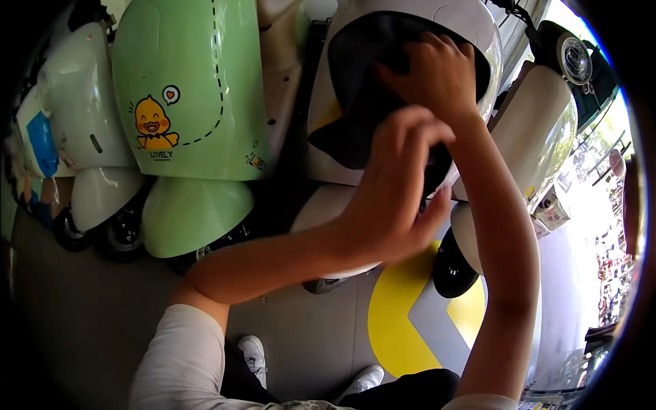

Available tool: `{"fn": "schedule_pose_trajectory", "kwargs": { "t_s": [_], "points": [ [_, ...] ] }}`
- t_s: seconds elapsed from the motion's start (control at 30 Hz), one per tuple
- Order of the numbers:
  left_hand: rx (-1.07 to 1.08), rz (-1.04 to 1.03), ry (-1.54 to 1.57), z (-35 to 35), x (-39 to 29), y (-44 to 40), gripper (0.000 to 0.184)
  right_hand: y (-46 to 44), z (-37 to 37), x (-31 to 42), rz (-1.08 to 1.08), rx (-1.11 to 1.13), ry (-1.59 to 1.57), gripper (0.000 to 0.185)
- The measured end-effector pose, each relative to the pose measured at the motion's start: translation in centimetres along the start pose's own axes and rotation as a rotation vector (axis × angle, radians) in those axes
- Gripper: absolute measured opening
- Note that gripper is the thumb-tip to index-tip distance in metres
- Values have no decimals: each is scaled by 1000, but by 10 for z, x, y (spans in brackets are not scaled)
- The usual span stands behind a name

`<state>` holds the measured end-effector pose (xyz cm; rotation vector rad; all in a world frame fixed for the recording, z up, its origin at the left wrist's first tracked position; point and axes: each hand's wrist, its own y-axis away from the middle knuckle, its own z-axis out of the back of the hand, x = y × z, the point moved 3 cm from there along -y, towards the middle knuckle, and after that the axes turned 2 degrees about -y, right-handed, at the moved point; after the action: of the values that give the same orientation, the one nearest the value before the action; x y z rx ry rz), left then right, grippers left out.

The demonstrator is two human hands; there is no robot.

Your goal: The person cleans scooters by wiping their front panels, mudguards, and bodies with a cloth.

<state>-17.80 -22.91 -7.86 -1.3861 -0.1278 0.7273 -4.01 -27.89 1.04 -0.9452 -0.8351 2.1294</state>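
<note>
A black, soft-looking piece, apparently cloth (362,61), lies against the front panel of a pale scooter (393,8). My right hand (441,75) rests on its upper part, fingers and thumb spread; whether they pinch any of it is hard to see. Lower and nearer to me, my left hand (400,181) is in front of the black cloth, slightly blurred. Its fingers are bent and apart from the thumb, with nothing visible between them. My left hand hides part of the cloth's lower edge.
To the left stands a green scooter (195,116) with a duck sticker, beside a whitish scooter (85,102). On the right is a cream scooter (536,123) with a round headlight (574,59). A yellow marking (396,314) is on the grey floor (307,321) near my shoes.
</note>
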Motion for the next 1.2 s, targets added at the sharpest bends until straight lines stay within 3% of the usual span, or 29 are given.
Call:
{"fn": "schedule_pose_trajectory", "kwargs": {
  "t_s": [0.03,0.07,0.13,0.2,0.27,0.3,0.37,0.43,0.47,0.57,0.67,0.77,0.8,0.87,0.93,1.0,1.07,1.13,1.2],
  "points": [
    [-94,-11,13,-13,18,-6,56,-7,-2,-5,-64,133,-1,36],
    [-120,-1,-50,-21,32,-13,54,-11,-7,-13,-72,122,-5,36],
    [-177,20,-137,-30,53,-26,55,-10,-8,-24,192,-92,-144,30],
    [-202,36,-304,-32,78,-30,53,0,-4,-41,277,-179,-275,15],
    [-177,-76,-429,-29,86,-40,62,17,5,-48,236,-223,-270,19],
    [-153,-86,-577,-29,87,-45,62,28,7,-52,193,-170,-263,32],
    [-115,-62,-811,-31,87,-56,59,56,10,-61,133,-177,-233,37],
    [13,51,-980,-33,84,-73,108,90,10,-71,-1,-186,-282,49],
    [28,84,-916,-35,86,-75,118,109,14,-75,-5,-270,-316,42],
    [-7,6,-1021,-42,97,-76,106,173,22,-76,-169,-109,-413,38],
    [-81,-73,-935,-35,97,-75,77,243,24,-61,-224,70,-517,32],
    [-205,-112,-791,-18,116,-75,67,297,27,-42,-233,138,-545,30],
    [-201,-41,-870,-8,137,-76,74,311,28,-39,-262,161,-560,29],
    [-381,29,-583,4,151,-71,52,328,25,-36,-286,186,-610,28],
    [-453,75,-308,24,174,-69,44,338,23,-36,-312,199,-643,28],
    [-612,706,382,60,191,-51,45,342,20,-38,-340,210,-649,26],
    [-659,779,822,84,146,-43,51,345,19,-39,-349,197,-673,25],
    [-569,842,845,131,115,-29,58,349,18,-40,-352,222,-658,25],
    [-118,637,1311,201,124,-5,62,355,16,-42,-372,220,-668,24]
  ]
}}
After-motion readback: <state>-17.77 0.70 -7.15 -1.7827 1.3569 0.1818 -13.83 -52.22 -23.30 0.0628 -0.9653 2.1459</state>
